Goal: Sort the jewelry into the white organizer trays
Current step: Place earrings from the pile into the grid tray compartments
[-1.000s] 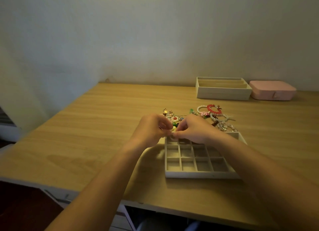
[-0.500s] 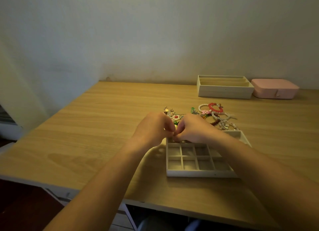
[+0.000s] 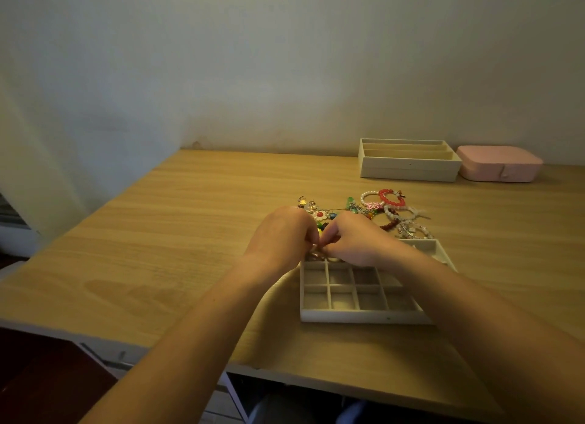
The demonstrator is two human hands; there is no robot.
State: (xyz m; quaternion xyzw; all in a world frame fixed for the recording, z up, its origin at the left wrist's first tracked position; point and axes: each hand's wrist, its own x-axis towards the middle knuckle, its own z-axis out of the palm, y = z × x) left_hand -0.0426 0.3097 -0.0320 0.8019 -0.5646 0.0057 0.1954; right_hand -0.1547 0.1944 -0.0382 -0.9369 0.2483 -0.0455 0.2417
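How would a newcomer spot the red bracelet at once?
On the wooden desk, a jewelry pile lies between the grid tray and the long tray. At its far edge, beside a white bead bracelet, sits the red bracelet, the only bright red loop.

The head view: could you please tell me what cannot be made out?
Head view:
What, if anything, the left hand and right hand pinch: hidden by their curled fingers.
Grid tray, far rows: covered by both hands.
Jewelry pile, near pieces: behind the hands.
Slotted tray, contents: hidden by its wall.
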